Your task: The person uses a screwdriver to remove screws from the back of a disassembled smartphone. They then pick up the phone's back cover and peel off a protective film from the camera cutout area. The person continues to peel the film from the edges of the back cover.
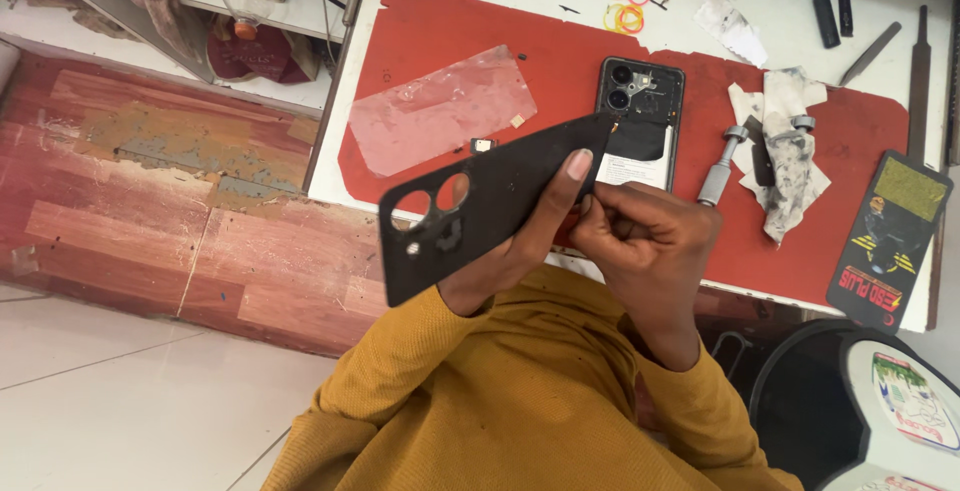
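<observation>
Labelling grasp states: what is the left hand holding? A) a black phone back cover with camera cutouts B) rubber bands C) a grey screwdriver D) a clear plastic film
A: the left hand grips the black phone back cover with camera cutouts, while the grey screwdriver lies on the red mat.

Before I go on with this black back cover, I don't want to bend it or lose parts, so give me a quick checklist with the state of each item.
1. Left hand grips the black back cover: ok.
2. Right hand pinches the cover's edge near the left thumb: ok.
3. Cover free of bends or cracks: cannot tell.
4. Opened phone lies flat on the red mat: ok.
5. Screwdriver lies on the mat beside the phone: ok.
6. Clear film sheet lies flat, away from the hands: ok.
</observation>
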